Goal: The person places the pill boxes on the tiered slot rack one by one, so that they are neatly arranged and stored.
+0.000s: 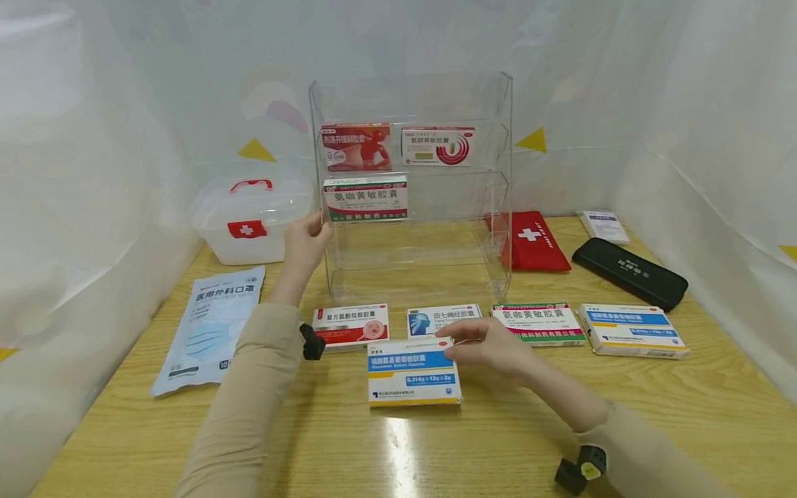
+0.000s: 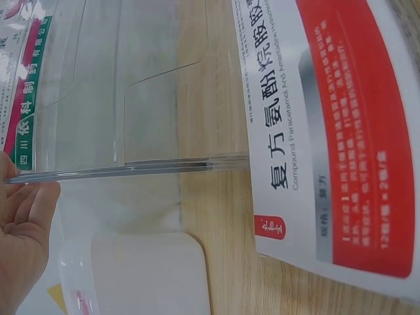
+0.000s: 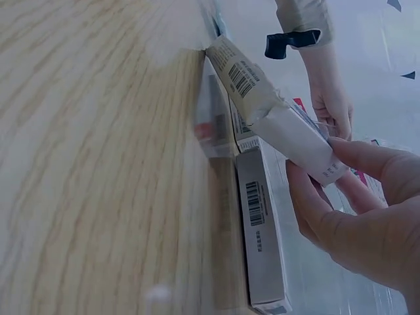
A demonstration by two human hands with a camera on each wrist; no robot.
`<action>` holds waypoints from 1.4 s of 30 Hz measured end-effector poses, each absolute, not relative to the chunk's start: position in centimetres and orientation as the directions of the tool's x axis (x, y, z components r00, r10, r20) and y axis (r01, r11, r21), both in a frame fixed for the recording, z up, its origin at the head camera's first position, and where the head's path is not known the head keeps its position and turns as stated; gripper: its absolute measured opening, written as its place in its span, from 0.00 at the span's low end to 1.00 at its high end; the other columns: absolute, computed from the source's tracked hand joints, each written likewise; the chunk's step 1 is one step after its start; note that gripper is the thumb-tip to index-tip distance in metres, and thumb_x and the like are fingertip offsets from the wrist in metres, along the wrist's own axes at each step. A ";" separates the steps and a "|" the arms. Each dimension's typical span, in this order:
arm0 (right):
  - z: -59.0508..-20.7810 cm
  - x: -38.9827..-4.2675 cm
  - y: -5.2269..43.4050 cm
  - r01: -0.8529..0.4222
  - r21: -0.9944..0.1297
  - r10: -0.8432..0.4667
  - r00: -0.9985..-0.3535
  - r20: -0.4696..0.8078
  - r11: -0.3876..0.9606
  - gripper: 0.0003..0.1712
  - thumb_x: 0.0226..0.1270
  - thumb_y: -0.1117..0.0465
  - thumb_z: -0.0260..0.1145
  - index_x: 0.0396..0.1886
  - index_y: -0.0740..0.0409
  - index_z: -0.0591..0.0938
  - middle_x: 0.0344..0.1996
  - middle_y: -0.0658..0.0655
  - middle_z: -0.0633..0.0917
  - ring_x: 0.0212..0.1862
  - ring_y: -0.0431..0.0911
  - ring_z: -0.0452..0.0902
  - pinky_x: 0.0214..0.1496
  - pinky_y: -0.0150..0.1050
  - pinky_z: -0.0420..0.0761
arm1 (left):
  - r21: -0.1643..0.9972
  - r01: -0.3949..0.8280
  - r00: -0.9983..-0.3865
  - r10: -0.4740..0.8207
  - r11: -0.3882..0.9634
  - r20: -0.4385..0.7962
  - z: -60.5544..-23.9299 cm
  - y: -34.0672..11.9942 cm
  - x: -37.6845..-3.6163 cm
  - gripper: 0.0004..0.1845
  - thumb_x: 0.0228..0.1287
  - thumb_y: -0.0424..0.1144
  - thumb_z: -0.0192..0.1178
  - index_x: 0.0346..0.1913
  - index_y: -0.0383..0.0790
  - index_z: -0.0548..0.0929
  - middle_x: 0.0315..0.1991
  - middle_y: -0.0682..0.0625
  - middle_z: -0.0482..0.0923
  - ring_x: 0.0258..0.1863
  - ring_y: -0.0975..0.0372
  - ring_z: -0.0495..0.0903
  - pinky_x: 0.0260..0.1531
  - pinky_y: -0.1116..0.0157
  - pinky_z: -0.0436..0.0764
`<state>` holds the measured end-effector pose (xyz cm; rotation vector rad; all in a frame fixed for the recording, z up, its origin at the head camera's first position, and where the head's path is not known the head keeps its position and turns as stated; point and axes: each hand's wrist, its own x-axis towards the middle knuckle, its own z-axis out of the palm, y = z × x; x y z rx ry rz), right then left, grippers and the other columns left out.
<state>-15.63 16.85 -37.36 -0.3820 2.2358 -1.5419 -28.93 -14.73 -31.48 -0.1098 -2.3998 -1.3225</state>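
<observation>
The right hand (image 1: 492, 346) pinches the far corner of a white-and-blue medicine box (image 1: 413, 372), thumb and fingers curled round its edge; in the right wrist view the box is tilted, one end raised in the fingers (image 3: 315, 210) and the other end down on the wooden worktop (image 1: 473, 443). Just beyond this hand lie three more boxes in a row: a white box with a blue head drawing (image 1: 443, 319) right behind the knuckles, a red-and-white box (image 1: 351, 325) towards the left hand, and a green-and-pink striped box (image 1: 540, 322) on the outer side. Further out from the right hand sits a second white-and-blue box (image 1: 631, 330).

The left hand (image 1: 305, 242) is raised ahead of the row and grips the near left edge of a clear acrylic shelf rack (image 1: 411, 187) — the left wrist view shows the fingers (image 2: 26, 216) laid against the thin transparent panel. On the rack's shelves, beyond that hand, stand three boxes: a red one (image 1: 355, 146), a white one with red rings (image 1: 438, 145) and a green-banded one (image 1: 365, 198) below them.

Outward of the left hand are a translucent first-aid case (image 1: 249, 218) and a pack of surgical masks (image 1: 212, 325). Beyond the right hand lie a red first-aid pouch (image 1: 532, 241) and a black case (image 1: 629, 273)
</observation>
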 end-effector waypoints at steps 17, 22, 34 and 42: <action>-34.4 -16.1 20.8 -0.012 -0.937 -0.327 -0.939 -0.110 0.350 0.27 0.57 0.53 0.69 0.56 0.56 0.79 0.54 0.55 0.80 0.46 0.43 0.76 0.46 0.37 0.80 | 0.787 0.271 -0.910 -0.118 0.554 0.396 -31.6 -14.8 -28.9 0.19 0.62 0.32 0.52 0.55 0.35 0.79 0.48 0.38 0.81 0.42 0.54 0.82 0.45 0.59 0.81; -33.3 -16.2 21.9 -0.034 -0.922 -0.266 -0.961 -0.076 0.385 0.29 0.57 0.50 0.68 0.59 0.54 0.77 0.60 0.57 0.77 0.51 0.39 0.76 0.50 0.29 0.78 | 0.786 0.270 -0.911 -0.116 0.556 0.395 -31.6 -14.8 -28.9 0.18 0.62 0.33 0.52 0.55 0.36 0.80 0.49 0.38 0.81 0.43 0.55 0.81 0.46 0.58 0.81; -30.6 -16.3 24.1 -0.113 -0.902 -0.190 -0.981 0.035 0.416 0.26 0.61 0.49 0.65 0.58 0.51 0.77 0.44 0.36 0.83 0.46 0.37 0.77 0.47 0.30 0.79 | 0.779 0.266 -0.915 -0.106 0.568 0.390 -31.7 -14.8 -29.0 0.18 0.63 0.33 0.52 0.55 0.37 0.80 0.47 0.38 0.82 0.41 0.56 0.80 0.44 0.60 0.81; -28.7 -17.4 25.3 -0.142 -0.874 -0.100 -0.989 0.108 0.464 0.27 0.61 0.47 0.64 0.59 0.49 0.77 0.45 0.34 0.82 0.50 0.33 0.75 0.50 0.26 0.75 | 0.764 0.265 -0.908 -0.114 0.588 0.402 -31.8 -14.8 -29.2 0.18 0.62 0.33 0.53 0.54 0.37 0.81 0.46 0.39 0.83 0.38 0.58 0.80 0.39 0.65 0.79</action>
